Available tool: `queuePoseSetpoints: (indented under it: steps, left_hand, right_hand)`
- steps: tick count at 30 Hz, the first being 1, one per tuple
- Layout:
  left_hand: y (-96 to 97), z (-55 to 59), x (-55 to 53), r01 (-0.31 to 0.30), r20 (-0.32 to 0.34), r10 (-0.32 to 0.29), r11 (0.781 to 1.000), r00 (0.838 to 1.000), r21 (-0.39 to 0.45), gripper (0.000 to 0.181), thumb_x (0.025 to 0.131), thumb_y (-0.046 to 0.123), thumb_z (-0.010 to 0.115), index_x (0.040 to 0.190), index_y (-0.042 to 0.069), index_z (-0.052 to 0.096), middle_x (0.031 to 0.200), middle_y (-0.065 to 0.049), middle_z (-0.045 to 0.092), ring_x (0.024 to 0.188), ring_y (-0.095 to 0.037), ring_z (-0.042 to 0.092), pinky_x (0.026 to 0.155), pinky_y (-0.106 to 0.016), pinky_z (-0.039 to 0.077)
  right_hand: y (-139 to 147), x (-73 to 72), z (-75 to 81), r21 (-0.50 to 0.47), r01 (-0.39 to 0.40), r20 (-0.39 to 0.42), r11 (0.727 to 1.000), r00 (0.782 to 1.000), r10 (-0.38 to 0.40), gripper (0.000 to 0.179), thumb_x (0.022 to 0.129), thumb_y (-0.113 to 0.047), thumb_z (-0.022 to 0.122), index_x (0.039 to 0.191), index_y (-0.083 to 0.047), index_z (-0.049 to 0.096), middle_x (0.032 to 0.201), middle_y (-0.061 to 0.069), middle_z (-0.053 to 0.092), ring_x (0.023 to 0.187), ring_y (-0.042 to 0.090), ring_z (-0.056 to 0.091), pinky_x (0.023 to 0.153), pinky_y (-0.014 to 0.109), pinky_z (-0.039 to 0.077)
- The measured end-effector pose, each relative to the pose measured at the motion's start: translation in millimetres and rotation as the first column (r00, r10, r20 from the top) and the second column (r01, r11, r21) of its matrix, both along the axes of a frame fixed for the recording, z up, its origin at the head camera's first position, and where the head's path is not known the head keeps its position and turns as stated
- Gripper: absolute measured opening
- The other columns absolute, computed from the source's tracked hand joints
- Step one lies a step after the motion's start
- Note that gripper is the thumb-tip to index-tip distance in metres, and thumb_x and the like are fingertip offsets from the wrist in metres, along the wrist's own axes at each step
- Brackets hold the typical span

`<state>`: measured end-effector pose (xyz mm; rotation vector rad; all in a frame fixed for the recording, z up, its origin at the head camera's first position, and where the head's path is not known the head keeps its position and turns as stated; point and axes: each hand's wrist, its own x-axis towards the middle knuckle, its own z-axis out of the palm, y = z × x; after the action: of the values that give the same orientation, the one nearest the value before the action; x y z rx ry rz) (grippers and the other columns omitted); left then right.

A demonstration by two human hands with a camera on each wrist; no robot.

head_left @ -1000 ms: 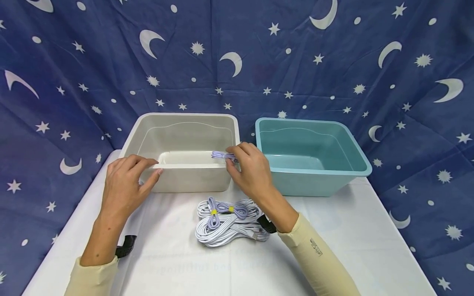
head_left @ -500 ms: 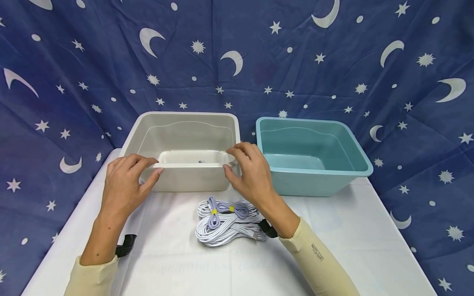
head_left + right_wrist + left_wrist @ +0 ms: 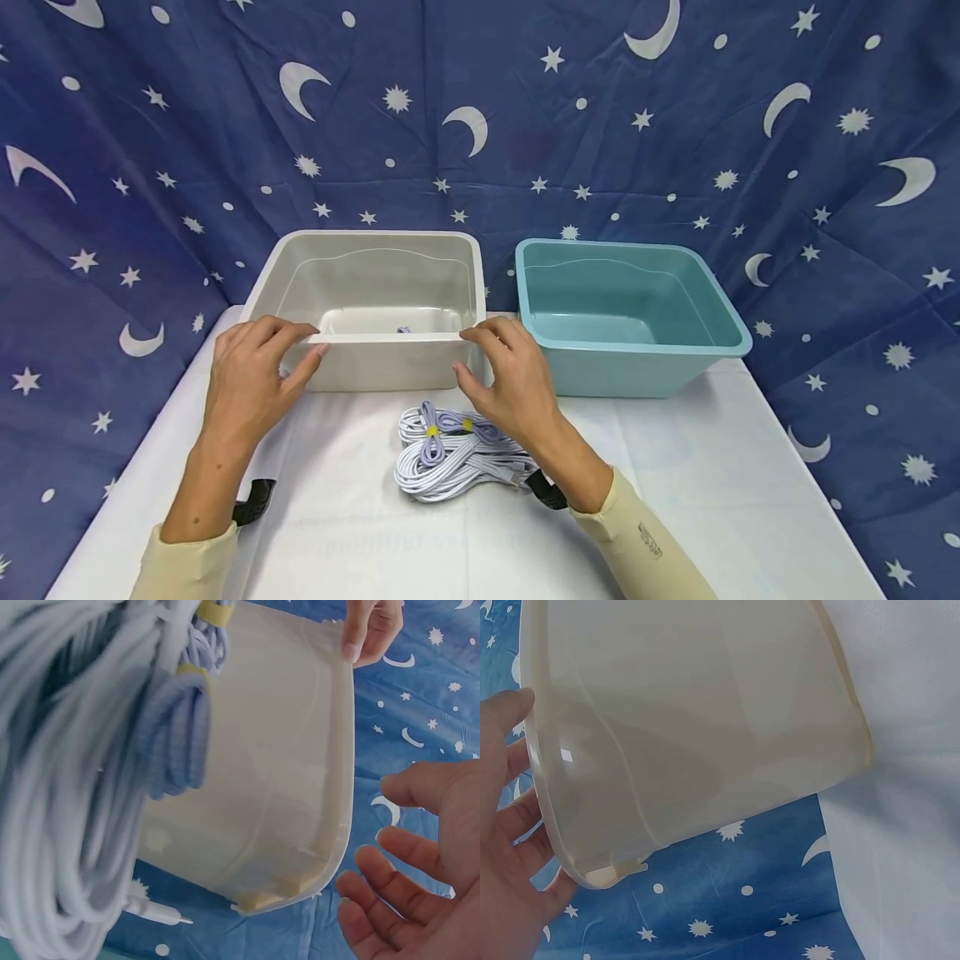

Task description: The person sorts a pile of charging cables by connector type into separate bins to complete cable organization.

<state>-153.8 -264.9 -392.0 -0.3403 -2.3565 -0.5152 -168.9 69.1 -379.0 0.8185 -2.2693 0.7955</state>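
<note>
My left hand [image 3: 251, 375] holds the near rim of the white-grey plastic bin [image 3: 390, 362] at its left end, thumb outside and fingers over the edge. In the left wrist view the thumb [image 3: 514, 705] lies against that rim. By the bin's front right corner my right hand [image 3: 513, 375] has its thumb and fingers spread, nothing between them. A small bit of lavender cable [image 3: 403, 330] shows inside the bin above the near rim; most of it is hidden. Below the right hand lie coiled white cables [image 3: 450, 481], with lavender bundles [image 3: 432, 450] tied in yellow on top.
A teal bin [image 3: 622, 371] stands to the right of the white-grey one, a narrow gap between them. White cloth [image 3: 360, 533] covers the table. A blue curtain [image 3: 525, 125] with moons and stars hangs right behind both bins.
My right hand has let go of a lavender cable bundle, which dropped into the white-grey bin. The hand then came back slightly toward me over the rim. The left hand stayed in place.
</note>
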Motion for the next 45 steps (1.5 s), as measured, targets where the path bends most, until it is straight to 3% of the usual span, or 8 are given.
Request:
queuePoseSetpoints:
  steps: [21, 45]
  left_hand:
    - [-0.4, -2.0, 0.6, 0.007, -0.005, -0.007, 1.000, 1.000, -0.010, 0.027, 0.086, 0.031, 0.078, 0.104, 0.012, 0.074, 0.094, -0.006, 0.065, 0.095, -0.032, 0.060, 0.096, -0.052, 0.035]
    - [-0.2, -2.2, -1.3, 0.006, -0.009, -0.006, 1.000, 1.000, -0.010, 0.029, 0.086, 0.034, 0.077, 0.105, 0.012, 0.074, 0.093, -0.005, 0.064, 0.096, -0.032, 0.059, 0.095, -0.054, 0.035]
  right_hand:
    - [13.7, 27.8, -33.0, 0.085, -0.002, 0.087, 0.996, 0.996, -0.006, 0.035, 0.081, -0.025, 0.080, 0.111, -0.012, 0.070, 0.104, -0.002, 0.064, 0.097, 0.017, 0.060, 0.080, 0.033, 0.051]
    - [5.0, 34.2, -54.7, 0.281, -0.023, 0.190, 0.959, 0.981, -0.032, 0.027, 0.077, -0.022, 0.079, 0.103, -0.017, 0.072, 0.095, -0.008, 0.064, 0.089, 0.012, 0.057, 0.078, 0.032, 0.048]
